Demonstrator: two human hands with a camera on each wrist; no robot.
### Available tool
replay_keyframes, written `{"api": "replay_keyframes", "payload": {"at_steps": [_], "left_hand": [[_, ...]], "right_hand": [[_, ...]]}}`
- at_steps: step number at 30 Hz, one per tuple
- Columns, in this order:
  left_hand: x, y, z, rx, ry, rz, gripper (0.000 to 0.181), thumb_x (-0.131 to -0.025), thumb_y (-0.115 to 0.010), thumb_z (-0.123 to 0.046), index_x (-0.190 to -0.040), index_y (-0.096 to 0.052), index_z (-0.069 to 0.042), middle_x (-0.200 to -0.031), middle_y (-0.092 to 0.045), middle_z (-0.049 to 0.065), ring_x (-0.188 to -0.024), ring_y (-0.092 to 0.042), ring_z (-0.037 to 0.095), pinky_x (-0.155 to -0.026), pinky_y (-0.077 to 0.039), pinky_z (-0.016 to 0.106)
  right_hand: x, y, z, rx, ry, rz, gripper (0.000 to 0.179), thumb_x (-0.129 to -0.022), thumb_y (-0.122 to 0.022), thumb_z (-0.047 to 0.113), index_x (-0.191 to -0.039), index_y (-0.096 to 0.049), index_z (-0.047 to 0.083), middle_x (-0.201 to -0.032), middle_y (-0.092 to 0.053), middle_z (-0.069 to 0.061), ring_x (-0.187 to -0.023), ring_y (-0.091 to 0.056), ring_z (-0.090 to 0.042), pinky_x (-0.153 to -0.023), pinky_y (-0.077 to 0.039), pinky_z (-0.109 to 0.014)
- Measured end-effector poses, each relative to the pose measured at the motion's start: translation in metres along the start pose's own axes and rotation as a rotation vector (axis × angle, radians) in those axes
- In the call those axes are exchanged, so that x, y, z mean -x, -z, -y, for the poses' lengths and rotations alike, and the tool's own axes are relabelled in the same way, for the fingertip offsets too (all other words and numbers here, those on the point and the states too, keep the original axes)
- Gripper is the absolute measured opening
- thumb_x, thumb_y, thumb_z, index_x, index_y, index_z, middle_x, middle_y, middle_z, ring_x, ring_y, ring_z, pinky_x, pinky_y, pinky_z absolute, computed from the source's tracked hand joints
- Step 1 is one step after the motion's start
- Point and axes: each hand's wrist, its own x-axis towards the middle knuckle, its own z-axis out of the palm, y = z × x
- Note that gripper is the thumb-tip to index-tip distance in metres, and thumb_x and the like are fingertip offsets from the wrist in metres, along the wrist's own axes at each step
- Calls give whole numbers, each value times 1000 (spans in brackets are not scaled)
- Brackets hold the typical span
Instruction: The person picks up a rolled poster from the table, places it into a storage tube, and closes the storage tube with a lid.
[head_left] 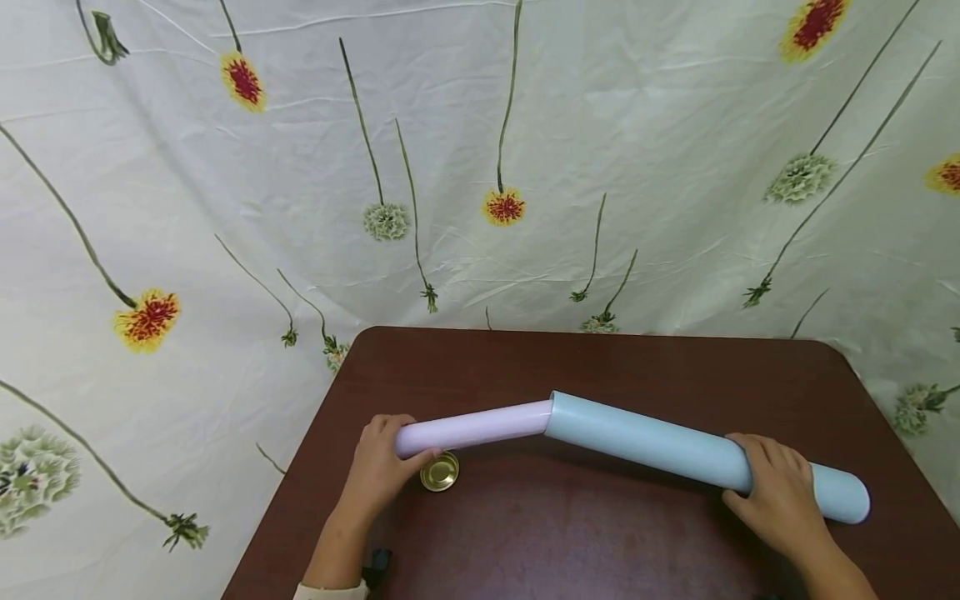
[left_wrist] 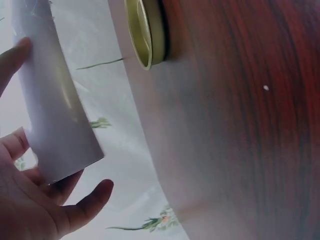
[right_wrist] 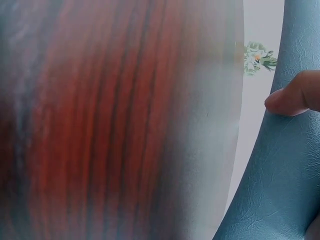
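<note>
The purple tube is held near its end between the thumb and fingers of the left hand. The wider blue tube is gripped by the right hand, its fingers bent around. Over the table, both are joined at an angle; whether one is inserted cannot be told. A gold dish is placed beside the left hand.

Pale lilac glossy tube: far end hidden at the mouth of the wide light-blue tube — how far in, cannot tell.
Light-blue tube's grip: a band covered by the right hand, itself mostly cut off in the right wrist view.
Round gold-coloured metal dish: cut by the left wrist view's top edge.
Dark object: partly behind the left forearm — too unclear to name.
Reddish-brown wood-grain tabletop: blurred in the right wrist view.
White speck: too small to identify.
</note>
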Motion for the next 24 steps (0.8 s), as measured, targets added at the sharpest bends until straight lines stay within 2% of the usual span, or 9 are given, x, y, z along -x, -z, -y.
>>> {"api": "replay_keyframes", "payload": {"at_steps": [2,5,13,18,24], "left_hand": [[1,0,1,23,-16,-34,64,-73,-90,-40,-123,-66,-8,-123,-55,19,-114,-54,38,-93,-46,52],[2,0,1,79,-6,-56,65,-74,-90,-37,-128,-65,-10,-130,-48,21,-118,-53,41,-96,-46,54],[1,0,-1,180,122,-30,83,-75,-88,-46,-143,-52,-14,-145,-34,18,-126,-52,39,-105,-45,53],[1,0,2,205,147,-33,90,-75,-88,-46,-147,-45,-15,-145,-35,19,-127,-50,38,-107,-43,54],[0,-1,3,243,115,-89,94,-76,-89,-38,-151,-40,-13,-146,-42,19,-134,-46,36,-112,-38,54]], "right_hand": [[0,-1,0,-3,1,-1,82,-54,-89,2,-129,-55,5,-120,-57,-23,-111,-50,-43,-93,-26,-64],[1,-2,1,-7,4,0,82,-54,-89,1,-129,-56,5,-120,-58,-23,-111,-50,-43,-93,-26,-64],[1,-3,2,-9,14,7,83,-55,-90,2,-130,-56,5,-121,-57,-23,-110,-50,-44,-94,-26,-65],[0,-4,2,-9,21,5,83,-55,-89,2,-130,-56,4,-121,-57,-23,-110,-50,-44,-94,-26,-65],[0,-5,3,-6,27,-1,82,-54,-89,1,-129,-56,4,-121,-58,-23,-108,-50,-44,-93,-26,-64]]}}
